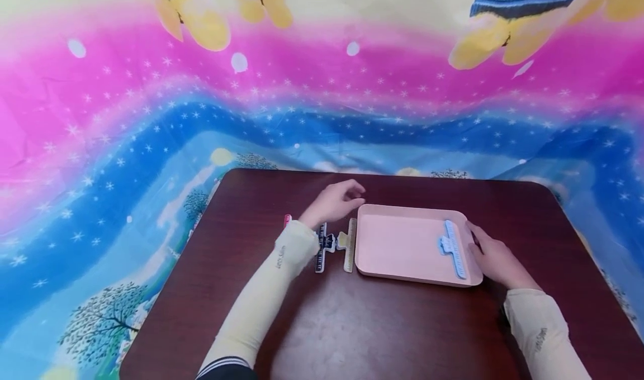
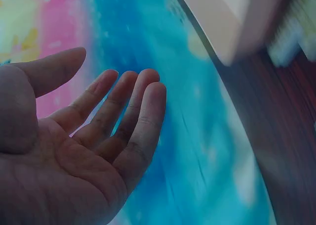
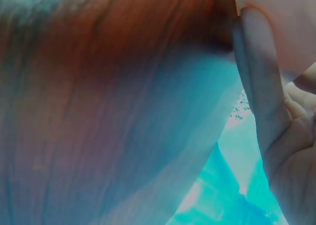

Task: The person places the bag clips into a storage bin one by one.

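The pink tray [image 1: 397, 243] lies on the dark counter [image 1: 392, 324], toward the far edge, with a blue clip [image 1: 455, 251] inside by its right edge. The right hand [image 1: 498, 260] touches that edge from outside, fingers extended. The left hand [image 1: 333, 203] hangs loose, palm bare, near the tray's far-left corner. Beside the tray's left edge sit a gold clip [image 1: 350, 246], a black clip [image 1: 320, 257] and a red clip [image 1: 287, 221] (mostly hidden by the left sleeve [image 1: 297, 247]).

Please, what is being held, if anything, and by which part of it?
The pink tray, by its right edge, in the right hand; the left hand holds nothing.
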`<state>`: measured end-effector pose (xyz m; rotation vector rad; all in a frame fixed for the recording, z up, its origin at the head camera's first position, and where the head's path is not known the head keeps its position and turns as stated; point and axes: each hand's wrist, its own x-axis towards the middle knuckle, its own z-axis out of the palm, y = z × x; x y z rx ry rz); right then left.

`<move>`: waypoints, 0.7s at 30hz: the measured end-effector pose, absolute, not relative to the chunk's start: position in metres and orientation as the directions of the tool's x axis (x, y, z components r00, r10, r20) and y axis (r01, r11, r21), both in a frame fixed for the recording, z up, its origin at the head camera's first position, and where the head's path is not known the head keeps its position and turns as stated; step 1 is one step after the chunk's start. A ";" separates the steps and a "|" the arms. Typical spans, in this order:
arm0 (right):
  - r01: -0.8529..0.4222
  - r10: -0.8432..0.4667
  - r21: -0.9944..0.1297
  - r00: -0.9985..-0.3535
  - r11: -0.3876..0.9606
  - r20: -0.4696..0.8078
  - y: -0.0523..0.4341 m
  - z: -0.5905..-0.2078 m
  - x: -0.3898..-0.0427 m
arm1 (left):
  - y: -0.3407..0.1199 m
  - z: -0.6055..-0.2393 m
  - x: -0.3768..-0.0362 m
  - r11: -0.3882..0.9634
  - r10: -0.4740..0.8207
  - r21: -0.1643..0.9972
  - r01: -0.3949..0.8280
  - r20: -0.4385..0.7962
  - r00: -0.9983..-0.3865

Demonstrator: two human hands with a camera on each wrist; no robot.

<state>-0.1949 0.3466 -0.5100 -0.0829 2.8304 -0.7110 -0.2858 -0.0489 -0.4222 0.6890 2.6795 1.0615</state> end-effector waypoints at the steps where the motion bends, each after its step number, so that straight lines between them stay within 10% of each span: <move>1: 0.002 -0.107 -0.472 -0.973 0.882 -0.205 0.348 -0.511 -0.193 | -0.060 -0.424 -0.285 0.647 0.466 0.682 0.342 0.002 -0.885; 21: 0.017 -0.098 -0.460 -0.970 0.888 -0.224 0.349 -0.511 -0.195 | -0.201 -0.482 -0.255 0.849 0.317 0.474 0.235 -0.101 -0.943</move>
